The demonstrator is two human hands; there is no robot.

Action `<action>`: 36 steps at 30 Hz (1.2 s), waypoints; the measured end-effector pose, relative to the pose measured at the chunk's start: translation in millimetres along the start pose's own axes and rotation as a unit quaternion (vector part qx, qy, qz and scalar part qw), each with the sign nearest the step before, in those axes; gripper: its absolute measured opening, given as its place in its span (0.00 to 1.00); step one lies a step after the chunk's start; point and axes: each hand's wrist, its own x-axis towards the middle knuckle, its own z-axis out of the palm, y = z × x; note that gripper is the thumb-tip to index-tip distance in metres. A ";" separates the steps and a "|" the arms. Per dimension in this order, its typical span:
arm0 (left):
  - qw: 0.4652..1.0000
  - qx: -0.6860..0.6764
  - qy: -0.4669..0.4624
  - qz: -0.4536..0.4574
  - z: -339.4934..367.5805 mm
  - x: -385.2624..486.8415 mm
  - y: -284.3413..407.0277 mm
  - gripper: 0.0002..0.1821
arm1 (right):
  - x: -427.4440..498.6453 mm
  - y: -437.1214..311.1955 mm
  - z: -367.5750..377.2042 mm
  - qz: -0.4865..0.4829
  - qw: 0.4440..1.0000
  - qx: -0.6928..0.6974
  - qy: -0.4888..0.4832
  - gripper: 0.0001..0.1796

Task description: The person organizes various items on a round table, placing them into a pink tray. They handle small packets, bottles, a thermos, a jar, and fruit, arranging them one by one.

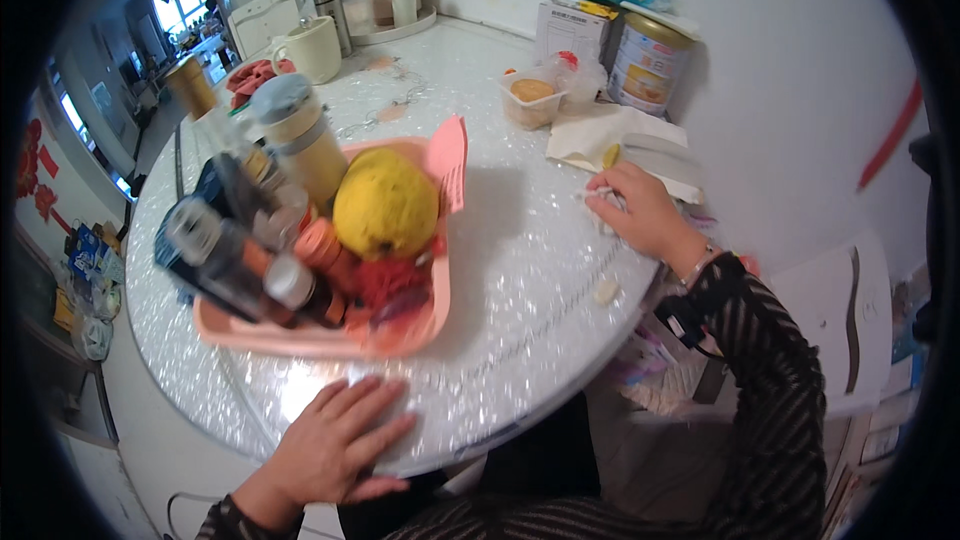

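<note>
My left hand [341,439] lies palm down at the near edge of the round table [517,330], its fingers apart and nothing in them. At the right side of the tabletop, my right hand [645,214] has its fingers closed on a crumpled white tissue or cloth [604,200], partly hidden by the fingers. Just beyond those fingers, a small yellow piece [611,156] rests at a white paper sheet [589,139]. A small pale scrap [606,292] lies nearer the rim. Between my hands and to the left stands a pink plastic tray [442,292].
The tray holds a large yellow fruit [386,202], several bottles and a pink slotted plastic piece [448,165]. Behind are a clear plastic tub [529,109], a tin can [649,64], a box [566,34] and a cream mug [315,50]. A white chair [817,315] stands right.
</note>
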 end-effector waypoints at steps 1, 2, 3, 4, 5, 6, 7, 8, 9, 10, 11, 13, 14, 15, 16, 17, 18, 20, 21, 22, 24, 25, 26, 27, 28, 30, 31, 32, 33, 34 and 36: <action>0.999 -0.005 -0.040 0.000 -2.4 0.8 -4.1 0.39 | 2.2 2.7 0.7 -0.018 1.000 -0.004 -0.005 0.11; 0.999 -0.007 -0.043 -0.005 -1.9 1.1 -4.4 0.39 | 1.8 3.9 1.1 -0.012 1.000 -0.003 -0.008 0.11; 0.998 -0.003 -0.055 -0.012 -0.7 1.5 -5.1 0.39 | 0.5 4.1 1.1 -0.007 1.000 -0.002 -0.012 0.11; 0.999 -0.004 -0.042 -0.011 2.4 2.5 -6.1 0.40 | 1.4 3.9 1.2 -0.006 1.000 0.005 -0.016 0.11; 0.999 -0.002 -0.038 -0.014 4.4 1.8 -6.3 0.41 | 2.1 2.8 1.0 0.002 1.000 -0.001 -0.022 0.12; 0.999 -0.011 -0.038 -0.012 5.0 -0.1 -8.1 0.39 | 2.5 0.7 -0.6 0.007 1.000 -0.001 -0.029 0.12; 0.999 -0.042 -0.029 -0.009 5.9 -1.8 -9.9 0.37 | 4.0 -1.8 -2.0 0.009 0.999 -0.004 -0.034 0.13; 0.998 -0.041 -0.007 -0.040 9.0 -1.6 -11.2 0.36 | 7.0 -3.6 -3.4 0.013 0.999 -0.008 -0.037 0.14; 0.996 -0.042 0.011 -0.072 10.9 -2.6 -10.6 0.35 | 9.4 -6.2 -5.1 0.020 0.999 -0.010 -0.045 0.14; 0.996 -0.051 0.000 -0.074 11.5 -3.5 -11.8 0.34 | 10.0 -10.6 -6.7 0.028 0.998 -0.012 -0.049 0.15; 0.995 -0.057 -0.010 -0.076 11.5 -4.7 -12.0 0.33 | 10.8 -14.7 -8.2 0.028 0.998 -0.011 -0.055 0.15; 0.995 -0.059 0.000 -0.075 13.3 -4.8 -14.8 0.31 | 15.6 -16.6 -10.7 0.016 0.999 -0.014 -0.046 0.16; 0.995 -0.063 0.013 -0.074 14.5 -5.1 -14.0 0.30 | 16.3 -17.5 -11.5 0.017 0.998 -0.021 -0.057 0.17; 0.995 -0.066 0.025 -0.073 15.8 -5.3 -13.8 0.29 | 16.9 -17.7 -12.1 0.017 0.998 -0.022 -0.059 0.17; 0.995 -0.061 -0.008 -0.075 17.2 -5.3 -14.8 0.29 | 17.7 -17.6 -11.9 0.020 0.998 -0.019 -0.056 0.18; 0.995 -0.064 -0.010 -0.078 18.0 -6.2 -15.2 0.29 | 18.1 -17.5 -12.1 0.022 0.998 -0.022 -0.063 0.18; 0.994 -0.067 -0.011 -0.081 19.2 -6.4 -15.3 0.29 | 18.0 -17.6 -13.0 0.028 0.997 -0.021 -0.068 0.18; 0.996 -0.052 0.011 -0.073 22.6 -4.8 -15.7 0.30 | 18.3 -18.0 -13.9 0.042 0.996 -0.018 -0.075 0.17; 0.995 -0.063 0.013 -0.078 22.6 -5.6 -15.3 0.30 | 18.4 -18.3 -14.0 0.050 0.995 -0.014 -0.080 0.17; 0.993 -0.075 0.015 -0.086 23.0 -5.3 -13.6 0.30 | 18.5 -18.7 -13.6 0.059 0.994 -0.005 -0.087 0.17; 0.990 -0.086 0.027 -0.112 23.8 -4.1 -6.9 0.30 | 17.9 -20.3 -11.4 0.066 0.994 -0.019 -0.081 0.16; 0.988 -0.082 0.038 -0.125 24.1 -2.8 -3.3 0.30 | 17.7 -20.7 -10.2 0.081 0.994 -0.024 -0.074 0.15; 0.986 -0.080 0.047 -0.138 24.1 -1.5 0.0 0.30 | 17.6 -21.4 -8.4 0.087 0.994 -0.020 -0.070 0.15; 0.984 -0.078 0.054 -0.150 23.9 0.0 2.9 0.30 | 17.7 -22.7 -6.8 0.106 0.992 -0.015 -0.065 0.15; 0.984 -0.077 0.049 -0.153 23.3 1.1 3.2 0.31 | 18.5 -23.8 -6.4 0.124 0.990 -0.007 -0.066 0.15; 0.987 -0.066 0.024 -0.146 20.6 3.6 1.3 0.34 | 26.5 -24.9 -10.5 0.142 0.986 0.022 -0.084 0.14; 0.988 -0.052 -0.016 -0.144 17.8 4.7 -1.9 0.34 | 34.4 -26.0 -14.4 0.160 0.981 0.040 -0.099 0.13; 0.987 -0.064 0.000 -0.146 15.6 6.7 -4.3 0.33 | 46.5 -25.7 -21.0 0.133 0.984 0.055 -0.108 0.13; 0.986 -0.078 0.015 -0.149 13.6 9.1 -4.8 0.31 | 62.5 -23.9 -30.5 0.116 0.983 0.070 -0.126 0.12; 0.984 -0.092 0.023 -0.148 11.1 11.2 -5.0 0.29 | 81.4 -22.7 -41.2 0.117 0.978 0.080 -0.151 0.12; 0.963 -0.163 0.045 -0.209 3.4 12.3 -5.2 0.24 | 134.6 -16.1 -60.3 0.174 0.951 0.202 -0.158 0.13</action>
